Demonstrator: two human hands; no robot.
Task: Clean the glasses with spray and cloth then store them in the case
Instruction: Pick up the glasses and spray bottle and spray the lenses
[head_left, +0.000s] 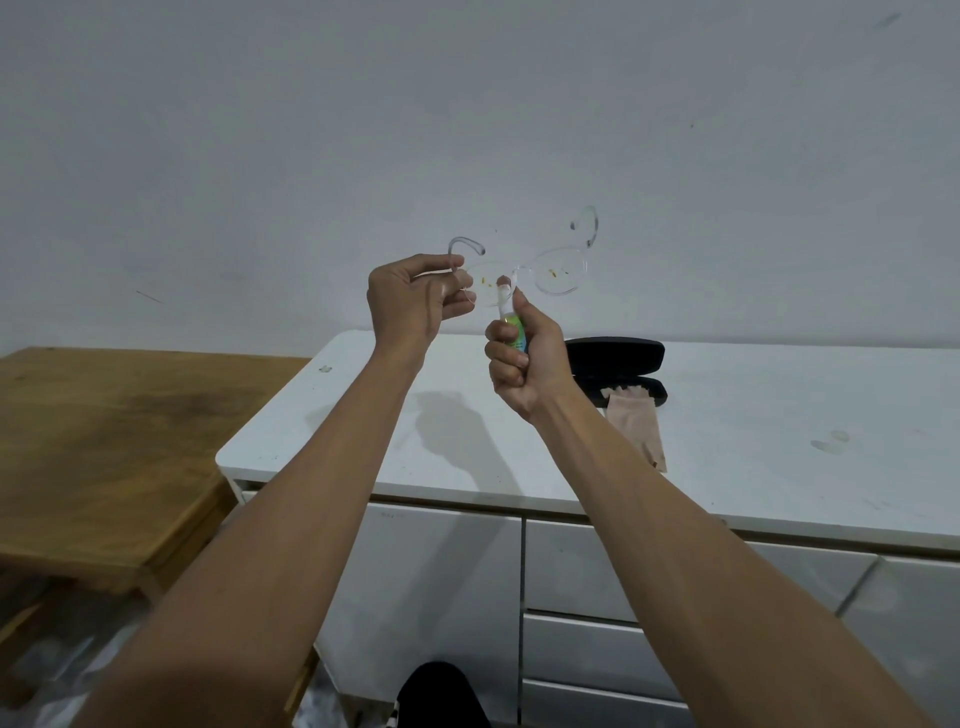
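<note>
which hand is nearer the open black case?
Right. The right hand, gripping the spray bottle, is raised just left of the case; the left hand, holding the glasses, is farther left.

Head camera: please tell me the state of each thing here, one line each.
glasses: held up, temples unfolded, yellowish specks on lenses.
spray bottle: upright, nozzle near a lens.
case: open, on the white cabinet.
cloth: lying partly out of the case.
left hand: pinching the glasses.
right hand: gripping the bottle.

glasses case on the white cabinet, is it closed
No, the black glasses case sits open on the white cabinet, its lid raised, with the beige cloth draped over its front edge.
</note>
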